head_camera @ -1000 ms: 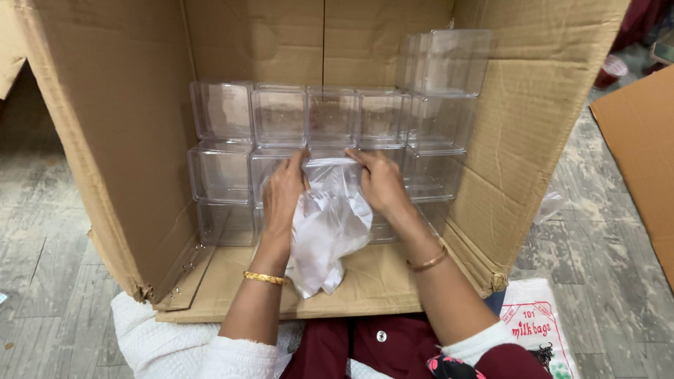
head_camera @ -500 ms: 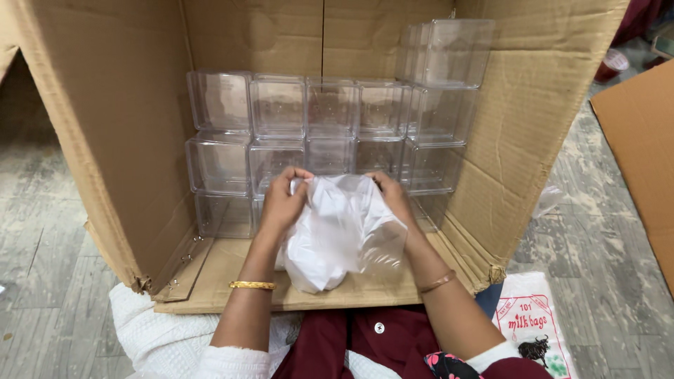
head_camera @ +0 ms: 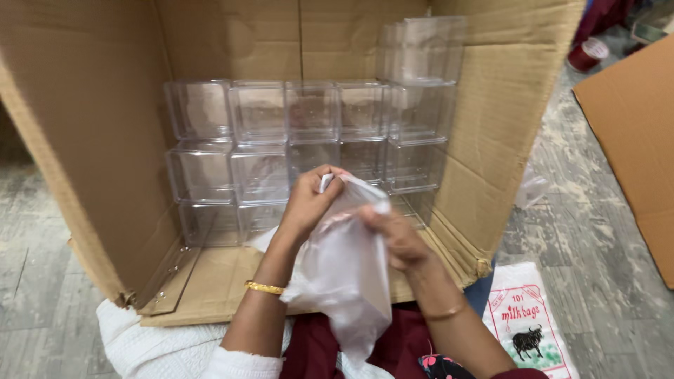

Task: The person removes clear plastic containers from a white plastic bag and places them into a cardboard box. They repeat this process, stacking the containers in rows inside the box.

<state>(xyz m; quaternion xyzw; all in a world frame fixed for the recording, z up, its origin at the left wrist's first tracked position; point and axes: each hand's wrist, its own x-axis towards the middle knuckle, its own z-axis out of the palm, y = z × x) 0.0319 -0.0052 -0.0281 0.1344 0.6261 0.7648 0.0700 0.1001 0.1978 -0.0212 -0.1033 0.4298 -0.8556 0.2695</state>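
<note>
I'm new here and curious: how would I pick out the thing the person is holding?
Find the big cardboard box lying on its side, stacked with clear plastic boxes. In front, the left hand and right hand grip a soft, crumpled translucent plastic bag, unlike the rigid cubes behind.

Head camera, 1 view, looking down

It faces forward and down, close over the hands, into an open cardboard box (head_camera: 91, 140).

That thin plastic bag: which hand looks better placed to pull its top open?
Probably the left hand: its fingers already pinch the plastic bag at the top edge. The right hand grips lower down the side.
</note>
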